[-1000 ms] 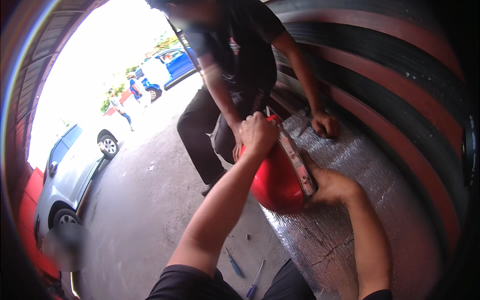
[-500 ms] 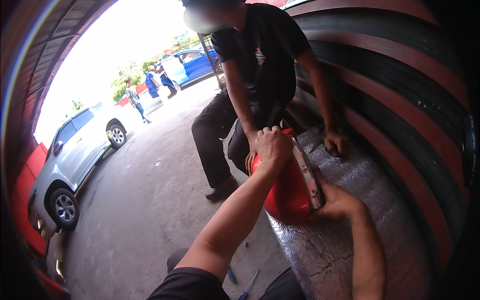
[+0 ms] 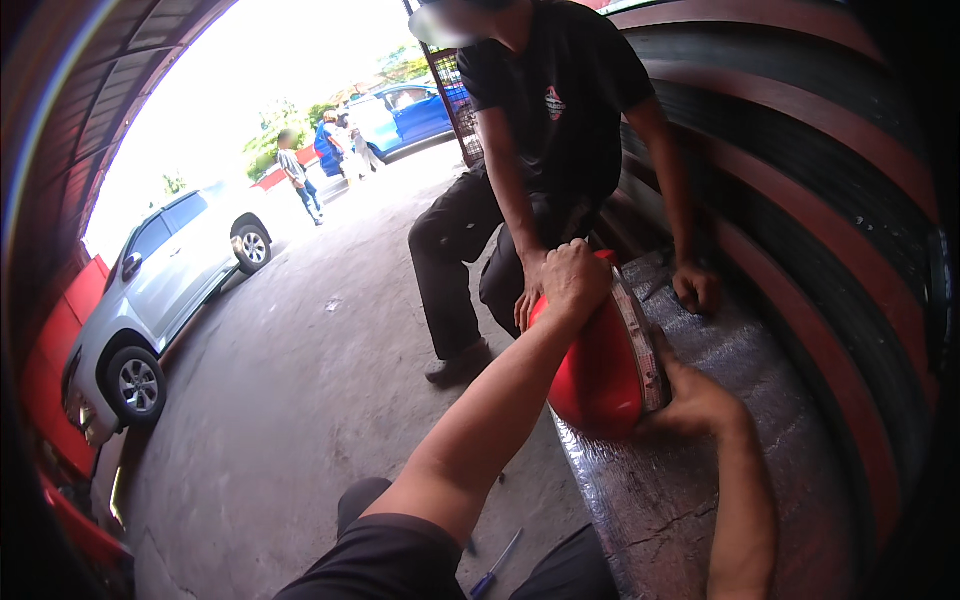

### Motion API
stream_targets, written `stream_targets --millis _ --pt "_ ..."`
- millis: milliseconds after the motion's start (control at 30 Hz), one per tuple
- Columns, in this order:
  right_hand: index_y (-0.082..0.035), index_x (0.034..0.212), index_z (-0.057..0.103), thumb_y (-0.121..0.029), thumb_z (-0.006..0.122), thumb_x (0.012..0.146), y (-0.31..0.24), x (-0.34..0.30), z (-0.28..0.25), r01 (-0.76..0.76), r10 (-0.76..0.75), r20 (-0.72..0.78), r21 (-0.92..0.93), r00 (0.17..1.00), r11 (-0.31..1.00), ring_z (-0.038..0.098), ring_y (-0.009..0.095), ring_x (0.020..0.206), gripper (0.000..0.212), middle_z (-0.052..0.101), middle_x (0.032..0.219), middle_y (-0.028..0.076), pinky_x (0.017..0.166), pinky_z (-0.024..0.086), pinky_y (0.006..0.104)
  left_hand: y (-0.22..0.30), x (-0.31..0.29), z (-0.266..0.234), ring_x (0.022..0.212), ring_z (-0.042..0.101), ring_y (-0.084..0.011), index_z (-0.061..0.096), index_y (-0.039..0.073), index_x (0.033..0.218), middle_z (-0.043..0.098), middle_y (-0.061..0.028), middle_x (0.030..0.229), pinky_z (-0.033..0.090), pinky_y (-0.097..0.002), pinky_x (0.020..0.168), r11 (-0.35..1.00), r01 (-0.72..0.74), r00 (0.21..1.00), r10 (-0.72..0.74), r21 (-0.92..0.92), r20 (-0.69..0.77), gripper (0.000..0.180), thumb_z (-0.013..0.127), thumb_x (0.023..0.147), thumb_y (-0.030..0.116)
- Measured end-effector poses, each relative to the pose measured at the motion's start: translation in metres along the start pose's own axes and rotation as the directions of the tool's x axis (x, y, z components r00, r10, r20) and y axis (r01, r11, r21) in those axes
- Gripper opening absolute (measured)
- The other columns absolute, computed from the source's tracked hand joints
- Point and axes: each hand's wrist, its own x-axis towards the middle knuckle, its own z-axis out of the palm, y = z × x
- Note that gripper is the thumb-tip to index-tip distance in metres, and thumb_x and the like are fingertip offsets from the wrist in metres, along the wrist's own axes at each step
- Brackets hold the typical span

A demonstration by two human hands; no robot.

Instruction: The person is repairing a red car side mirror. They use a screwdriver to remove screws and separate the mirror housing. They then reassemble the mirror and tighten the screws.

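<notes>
A glossy red, rounded car side mirror (image 3: 590, 385), with a clear strip along its edge, stands on a silver foil-covered bench (image 3: 690, 490). From above, my left hand (image 3: 577, 283) grips its top, fingers curled over the far end. My right hand (image 3: 695, 400) holds the right side low down, behind the clear strip; its fingertips are hidden. A co-worker sits opposite, one hand (image 3: 530, 292) close against the mirror's far left side; whether it presses on it I cannot tell. The co-worker's other hand (image 3: 697, 288) rests on the bench with fingers curled.
On the floor by my legs lies a screwdriver (image 3: 497, 566). Black and red stripes cover the wall (image 3: 800, 230) along the bench's right. A silver car (image 3: 165, 290) is parked at left; farther off are a blue vehicle (image 3: 425, 118) and several people.
The whole view has shifted, so the scene sits farther right. Both my hands keep their hold on the mirror, and the co-worker's hands stay in place.
</notes>
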Motion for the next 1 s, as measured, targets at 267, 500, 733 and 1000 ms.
stream_targets --millis 267,500,733,1000 --pt "-0.015 0.167 -0.003 -0.035 0.101 0.049 0.004 -0.003 -0.002 -0.015 0.014 -0.014 -0.033 1.0 0.999 0.038 0.034 0.15 0.158 0.034 0.164 0.024 0.125 0.031 0.0405 0.009 -0.015 -0.007 0.104 0.071 -0.0414 0.069 -0.005 0.105 0.072 -0.0271 0.107 0.054 -0.0492 0.095 1.0 0.013 0.999 -0.013 -0.009 -0.036 0.04 0.063 0.088 0.03" --pt "-0.014 0.167 0.004 -0.021 0.096 0.061 0.013 0.001 -0.007 0.045 -0.045 -0.075 0.01 0.996 0.999 0.045 0.031 0.146 0.141 0.039 0.162 0.023 0.122 0.034 0.0373 -0.022 -0.023 -0.006 0.116 0.062 -0.0412 0.073 0.003 0.112 0.068 -0.0219 0.117 0.047 -0.0469 0.105 0.959 -0.23 0.968 0.207 -0.163 -0.144 0.036 0.068 0.09 0.031" --pt "-0.008 0.166 0.014 -0.001 0.094 0.06 0.029 0.006 -0.006 0.115 -0.108 -0.041 0.271 0.993 0.956 0.042 0.022 0.145 0.133 0.037 0.165 0.016 0.122 0.031 0.0345 -0.077 -0.135 -0.039 0.116 0.068 -0.0215 0.053 -0.006 0.141 0.07 -0.0196 0.126 0.05 -0.0325 0.102 0.653 0.069 0.986 -0.159 -0.754 -0.048 0.048 0.063 0.098 0.013" --pt "-0.003 0.164 0.019 -0.006 0.088 0.077 0.011 0.0 -0.002 0.088 -0.085 -0.087 0.038 0.993 0.995 0.041 0.023 0.146 0.112 0.037 0.163 0.014 0.12 0.035 0.037 -0.146 -0.251 -0.015 0.1 0.07 -0.0186 0.058 -0.007 0.135 0.076 -0.0151 0.109 0.054 -0.0307 0.089 0.463 0.394 0.909 -0.322 -0.794 0.264 0.042 0.067 0.098 0.013"
